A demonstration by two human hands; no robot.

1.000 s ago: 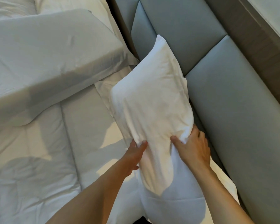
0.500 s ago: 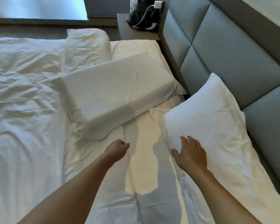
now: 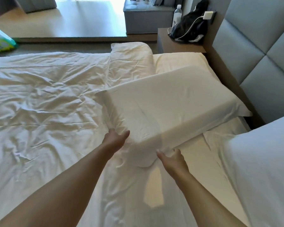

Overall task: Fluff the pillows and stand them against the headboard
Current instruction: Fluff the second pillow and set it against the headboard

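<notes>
- The flat white pillow (image 3: 167, 108) lies across the bed (image 3: 44, 102), one end near the grey headboard (image 3: 252, 51).
- The left hand (image 3: 115, 138) is open, fingers tucked under the pillow's near corner.
- The right hand (image 3: 171, 158) is open, fingertips touching its near edge.
- A second pillow (image 3: 265, 161) leans against the headboard at right.

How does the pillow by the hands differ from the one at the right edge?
The middle pillow lies flat across the bed, blocky and firm-edged; the right pillow leans against the headboard, soft and rounded. Both hands, left hand and right hand, reach the middle pillow's near edge; nothing touches the right pillow. Both have white covers.
</notes>
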